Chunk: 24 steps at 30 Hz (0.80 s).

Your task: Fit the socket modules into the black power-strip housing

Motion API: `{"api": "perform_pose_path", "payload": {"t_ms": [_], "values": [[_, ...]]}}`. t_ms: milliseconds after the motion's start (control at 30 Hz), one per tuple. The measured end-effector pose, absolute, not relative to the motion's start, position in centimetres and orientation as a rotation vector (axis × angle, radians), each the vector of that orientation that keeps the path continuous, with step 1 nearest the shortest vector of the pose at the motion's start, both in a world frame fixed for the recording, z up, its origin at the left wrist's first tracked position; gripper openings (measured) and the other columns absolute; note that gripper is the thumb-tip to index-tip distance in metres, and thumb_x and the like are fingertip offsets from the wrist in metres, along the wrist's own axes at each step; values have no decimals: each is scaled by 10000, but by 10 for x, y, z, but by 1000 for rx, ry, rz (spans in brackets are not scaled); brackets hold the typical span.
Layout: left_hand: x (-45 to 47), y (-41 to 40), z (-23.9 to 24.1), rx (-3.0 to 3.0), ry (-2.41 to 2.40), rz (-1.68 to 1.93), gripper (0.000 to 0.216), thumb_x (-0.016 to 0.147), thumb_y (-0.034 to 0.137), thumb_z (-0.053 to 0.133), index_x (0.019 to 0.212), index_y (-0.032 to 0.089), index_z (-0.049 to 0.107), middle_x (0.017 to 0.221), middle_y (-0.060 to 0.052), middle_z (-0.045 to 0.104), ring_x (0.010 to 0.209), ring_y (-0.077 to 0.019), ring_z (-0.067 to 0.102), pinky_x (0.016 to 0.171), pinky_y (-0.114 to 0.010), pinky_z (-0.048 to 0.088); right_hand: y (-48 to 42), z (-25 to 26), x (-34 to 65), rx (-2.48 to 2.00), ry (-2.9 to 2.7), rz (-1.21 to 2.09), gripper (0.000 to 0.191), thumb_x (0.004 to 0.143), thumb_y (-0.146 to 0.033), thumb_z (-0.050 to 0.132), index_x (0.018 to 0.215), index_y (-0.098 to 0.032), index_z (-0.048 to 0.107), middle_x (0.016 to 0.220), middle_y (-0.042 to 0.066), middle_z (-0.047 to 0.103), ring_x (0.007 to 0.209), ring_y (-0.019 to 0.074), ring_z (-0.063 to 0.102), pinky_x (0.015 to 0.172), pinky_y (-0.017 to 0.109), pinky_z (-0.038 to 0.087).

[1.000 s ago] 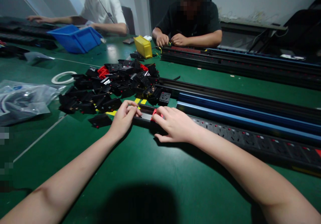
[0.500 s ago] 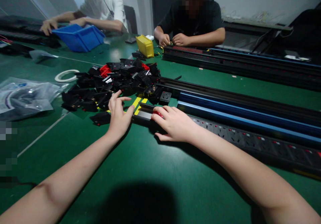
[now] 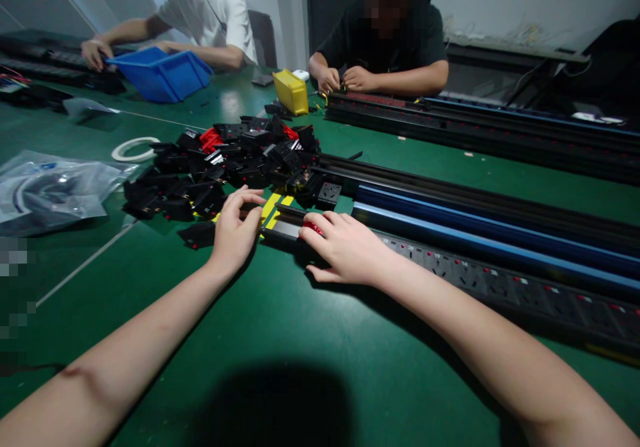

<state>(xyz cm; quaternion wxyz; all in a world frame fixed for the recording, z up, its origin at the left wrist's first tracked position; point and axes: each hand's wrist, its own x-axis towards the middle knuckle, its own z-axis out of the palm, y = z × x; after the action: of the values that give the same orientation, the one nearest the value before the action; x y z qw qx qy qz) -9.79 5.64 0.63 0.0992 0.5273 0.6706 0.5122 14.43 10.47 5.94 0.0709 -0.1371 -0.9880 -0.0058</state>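
Note:
A long black power strip (image 3: 475, 273) with a row of socket modules runs from mid-table to the right edge. My right hand (image 3: 350, 248) wraps over its left part, fingers on top and thumb along the near side. A red part (image 3: 316, 225) shows beneath those fingers. Bare silvery channel (image 3: 287, 231) extends left of them. My left hand (image 3: 237, 227) is just left of the strip's end, fingers partly bent and apart from the thumb, with nothing visible held. Beyond it lies a heap of black socket modules (image 3: 250, 147); one loose module (image 3: 197, 233) sits left of the hand.
Blue-edged black rails (image 3: 480, 233) lie behind the strip. Yellow tape (image 3: 273, 210) marks the green table. A tape roll (image 3: 135, 149) and plastic bag (image 3: 55, 190) are at left. Across the table, two people work near a blue bin (image 3: 160, 77) and yellow bin (image 3: 291, 92).
My left hand has shifted slightly left and down, its fingers drawing closer to the thumb. My right hand stays on the strip, nearly unmoved.

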Motion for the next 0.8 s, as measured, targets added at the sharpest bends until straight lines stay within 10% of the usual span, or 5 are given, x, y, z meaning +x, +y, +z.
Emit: {"api": "perform_pose_path", "payload": {"t_ms": [800], "values": [[-115, 65, -23, 1212, 2081, 1624, 623, 766, 234, 663, 1345, 244, 432, 1464, -140, 449, 1325, -278, 524, 1085, -460, 496, 105, 59, 144, -413, -2983, -7, 468, 932, -457, 580, 1274, -143, 529, 1384, 187, 531, 1138, 326, 539, 894, 451, 492]]}}
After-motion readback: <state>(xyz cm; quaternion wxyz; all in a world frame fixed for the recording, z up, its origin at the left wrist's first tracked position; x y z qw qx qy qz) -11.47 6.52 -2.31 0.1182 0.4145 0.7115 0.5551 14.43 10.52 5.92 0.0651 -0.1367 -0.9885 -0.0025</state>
